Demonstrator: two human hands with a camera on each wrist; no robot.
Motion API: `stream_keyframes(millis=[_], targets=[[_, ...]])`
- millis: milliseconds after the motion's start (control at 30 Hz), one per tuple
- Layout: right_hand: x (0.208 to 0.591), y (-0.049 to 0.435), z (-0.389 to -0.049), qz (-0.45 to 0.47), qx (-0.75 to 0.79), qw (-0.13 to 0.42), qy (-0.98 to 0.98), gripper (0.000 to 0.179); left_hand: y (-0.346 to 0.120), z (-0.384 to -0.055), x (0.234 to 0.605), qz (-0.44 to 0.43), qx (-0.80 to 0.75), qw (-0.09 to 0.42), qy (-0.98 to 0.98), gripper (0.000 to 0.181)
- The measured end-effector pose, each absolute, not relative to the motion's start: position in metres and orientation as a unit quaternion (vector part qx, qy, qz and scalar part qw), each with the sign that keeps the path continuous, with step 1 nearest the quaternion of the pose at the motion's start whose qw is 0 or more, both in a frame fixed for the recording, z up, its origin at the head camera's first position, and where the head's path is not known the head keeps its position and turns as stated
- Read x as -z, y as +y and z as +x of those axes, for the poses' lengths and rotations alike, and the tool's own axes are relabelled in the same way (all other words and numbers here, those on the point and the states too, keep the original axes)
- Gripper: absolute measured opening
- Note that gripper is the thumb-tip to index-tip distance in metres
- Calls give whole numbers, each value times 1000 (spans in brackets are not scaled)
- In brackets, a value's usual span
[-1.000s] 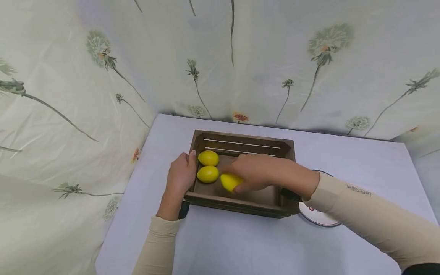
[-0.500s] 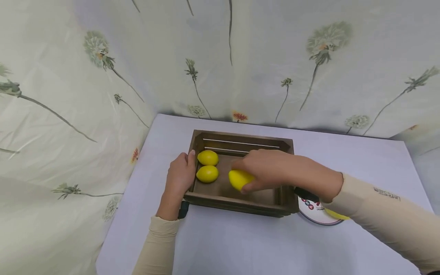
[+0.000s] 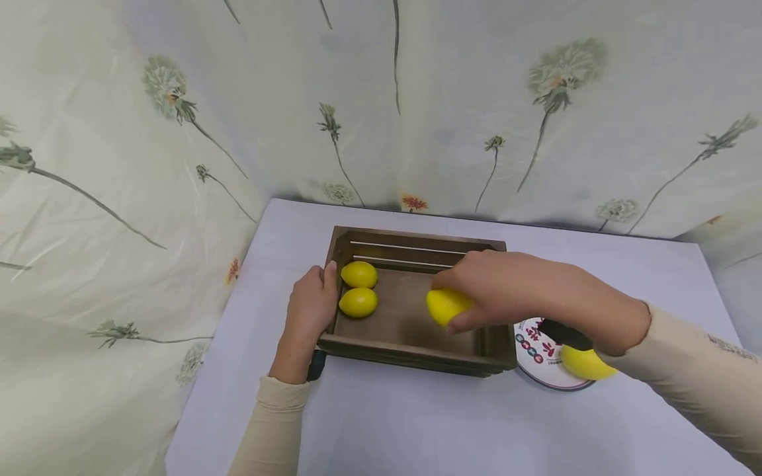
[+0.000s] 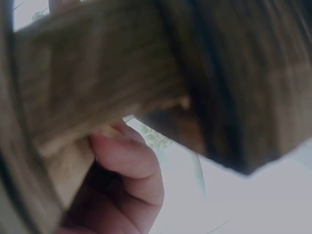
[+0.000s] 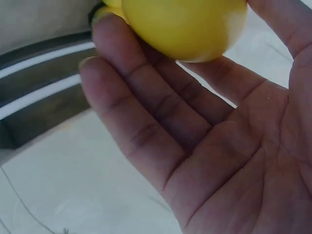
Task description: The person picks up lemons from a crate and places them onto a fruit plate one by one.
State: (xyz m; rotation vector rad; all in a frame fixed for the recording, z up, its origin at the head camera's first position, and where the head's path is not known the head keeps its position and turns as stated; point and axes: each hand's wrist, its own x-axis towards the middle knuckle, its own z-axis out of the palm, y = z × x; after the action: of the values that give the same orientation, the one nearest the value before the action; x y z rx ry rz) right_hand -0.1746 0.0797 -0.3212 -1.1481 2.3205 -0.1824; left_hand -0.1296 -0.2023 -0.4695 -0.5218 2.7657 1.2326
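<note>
A brown slatted wooden crate (image 3: pixel 411 350) stands on the table, and two yellow lemons (image 3: pixel 360 274) lie side by side at its left end. My left hand (image 3: pixel 312 301) grips the crate's left wall; the left wrist view shows its fingers (image 4: pixel 131 156) curled under a slat. Over the right part of the crate, my right hand (image 3: pixel 500 287) holds another lemon (image 3: pixel 448 306) between thumb and fingers. Up close in the right wrist view, that lemon (image 5: pixel 185 24) sits at the fingertips, away from the palm.
Right of the crate is a white plate (image 3: pixel 538 373) with printed red marks and a dark rim. A lemon (image 3: pixel 586 363) on it is partly covered by the right forearm. Behind the white table (image 3: pixel 417 423) hangs a dandelion-patterned curtain (image 3: pixel 440 119).
My right hand has moved rightward across the crate with the lemon, toward its right wall. The lemon on the plate has come into sight. My left hand has stayed on the crate.
</note>
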Motion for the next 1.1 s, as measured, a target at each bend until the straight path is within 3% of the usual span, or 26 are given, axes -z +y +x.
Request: stream_keyframes(millis=[600, 800, 1100], targets=[[316, 131, -166, -352, 115, 306, 877, 37, -200, -129, 470, -169, -397, 45, 901, 49], [320, 152, -170, -341, 125, 292, 885, 36, -201, -128, 470, -176, -399, 45, 899, 50], [338, 186, -180, -276, 159, 285, 904, 51, -202, -129, 471, -171, -406, 36, 897, 48]])
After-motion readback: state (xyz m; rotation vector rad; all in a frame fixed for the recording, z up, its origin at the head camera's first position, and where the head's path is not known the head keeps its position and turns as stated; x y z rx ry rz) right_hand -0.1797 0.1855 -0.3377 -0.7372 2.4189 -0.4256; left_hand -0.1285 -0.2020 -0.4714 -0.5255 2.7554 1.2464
